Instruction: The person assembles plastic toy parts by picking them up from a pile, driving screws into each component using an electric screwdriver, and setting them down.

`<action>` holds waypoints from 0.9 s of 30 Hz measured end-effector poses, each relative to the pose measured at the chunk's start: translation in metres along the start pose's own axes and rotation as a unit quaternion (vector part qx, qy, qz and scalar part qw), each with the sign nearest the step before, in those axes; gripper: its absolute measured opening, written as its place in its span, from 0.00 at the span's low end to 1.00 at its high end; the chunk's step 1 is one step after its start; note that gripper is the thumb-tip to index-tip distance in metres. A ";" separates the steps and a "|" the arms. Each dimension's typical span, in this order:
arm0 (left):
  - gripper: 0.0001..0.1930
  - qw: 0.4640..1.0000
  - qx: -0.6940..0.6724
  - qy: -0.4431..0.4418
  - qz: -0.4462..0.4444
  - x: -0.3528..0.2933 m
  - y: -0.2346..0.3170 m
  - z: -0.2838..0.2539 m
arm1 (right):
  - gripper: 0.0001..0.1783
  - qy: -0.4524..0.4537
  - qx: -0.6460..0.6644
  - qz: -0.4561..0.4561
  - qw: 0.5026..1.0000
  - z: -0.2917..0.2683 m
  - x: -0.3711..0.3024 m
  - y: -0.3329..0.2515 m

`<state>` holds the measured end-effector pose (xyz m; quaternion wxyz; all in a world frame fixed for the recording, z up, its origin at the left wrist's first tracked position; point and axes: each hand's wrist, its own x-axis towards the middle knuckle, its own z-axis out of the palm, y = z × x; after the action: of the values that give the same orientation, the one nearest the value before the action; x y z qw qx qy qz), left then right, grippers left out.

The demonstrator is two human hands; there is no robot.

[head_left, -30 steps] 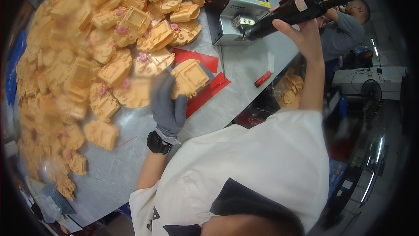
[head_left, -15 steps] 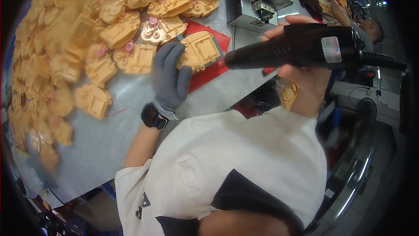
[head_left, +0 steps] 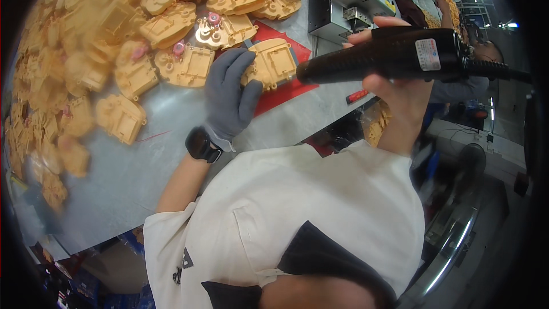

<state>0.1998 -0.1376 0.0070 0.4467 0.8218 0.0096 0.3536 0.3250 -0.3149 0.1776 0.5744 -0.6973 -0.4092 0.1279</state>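
My left hand (head_left: 231, 92), in a grey glove, grips the left side of a yellow plastic housing (head_left: 273, 62) between thumb and fingers. The housing lies with its rectangular recess facing up, over a dark plate on a red sheet (head_left: 286, 89). My bare right hand (head_left: 394, 89) is wrapped round a black corded electric screwdriver (head_left: 360, 57), held level. Its tapered tip points left and appears at the housing's right edge; whether they touch I cannot tell. Near my left hand lies another yellow housing (head_left: 186, 66) with a pink round part.
A large heap of yellow housings (head_left: 114, 23) covers the table's left and far side. A grey-and-black boxy machine (head_left: 357, 0) stands behind the screwdriver. A red-and-black object (head_left: 357, 96) lies near the table's edge. A co-worker (head_left: 480, 63) is at the far right.
The whole view has shifted slightly. My left fingers have curled further over the housing's edge, and the screwdriver tip is still beside it.
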 end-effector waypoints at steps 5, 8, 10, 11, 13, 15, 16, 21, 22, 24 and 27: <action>0.19 1.000 -0.007 0.005 0.004 0.001 -0.001 0.000 | 0.37 -0.002 0.005 -0.004 1.000 0.000 0.000 0.000; 0.20 1.000 -0.014 0.007 0.006 0.001 -0.001 0.000 | 0.37 -0.018 -0.008 0.003 1.000 0.001 0.003 0.000; 0.20 1.000 -0.016 0.008 0.007 0.000 -0.001 0.000 | 0.37 -0.020 -0.008 0.014 1.000 0.001 0.003 0.000; 0.20 1.000 -0.020 0.007 0.005 0.000 -0.002 0.000 | 0.37 -0.021 -0.008 0.024 0.999 0.001 0.004 0.000; 0.20 1.000 -0.022 0.007 0.002 0.001 -0.002 0.000 | 0.36 -0.027 -0.011 0.021 0.999 0.003 0.005 -0.001; 0.20 1.000 -0.024 0.008 0.000 0.001 -0.001 0.000 | 0.36 -0.032 -0.014 0.019 0.999 0.004 0.006 -0.002; 0.20 1.000 -0.024 0.009 -0.002 0.000 -0.001 0.000 | 0.38 -0.034 -0.028 0.031 0.999 0.005 0.007 -0.002; 0.20 1.000 -0.017 0.007 -0.004 0.001 0.000 -0.001 | 0.40 -0.053 -0.052 0.041 0.996 0.004 0.012 0.001; 0.20 1.000 -0.017 0.008 -0.006 0.001 0.000 -0.001 | 0.36 -0.054 -0.044 0.028 0.997 0.003 0.014 0.004; 0.19 1.000 -0.003 0.003 -0.003 0.000 0.000 -0.001 | 0.34 -0.057 -0.035 0.015 0.998 0.002 0.014 0.007; 0.19 1.000 -0.006 -0.001 -0.007 0.000 0.000 -0.001 | 0.34 -0.060 -0.031 0.026 0.997 0.002 0.013 0.009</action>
<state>0.1991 -0.1364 0.0075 0.4539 0.8196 0.0125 0.3494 0.3361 -0.3043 0.1728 0.5238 -0.7159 -0.4285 0.1715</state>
